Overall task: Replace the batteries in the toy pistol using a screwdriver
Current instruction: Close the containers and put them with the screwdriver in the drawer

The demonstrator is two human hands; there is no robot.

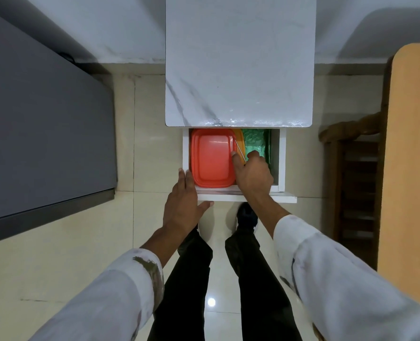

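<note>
Steel, thin and bright: this is the shaft of the screwdriver (240,150), and it lies just to the right of the red lidded box (212,159), over that box's right edge. Your right grip (253,173) is closed around its lower part; the handle is hidden inside the fingers. I judge the tool to be light and stiff, with a smooth shaft that can slip, so hold it by the handle and not by the metal.

Your left grip (183,200) is flat and holds nothing. Its straight fingers rest on the front of the drawer (282,163), just left of the red box.

The drawer holds three things. The red box has its lid on, so its contents cannot be seen. A yellow container (239,134) shows at its right rim, and right of that sits a green foil packet (255,141). The white marble tabletop (238,70) behind the red box covers the rest of the drawer. The toy pistol and batteries are not visible.
</note>
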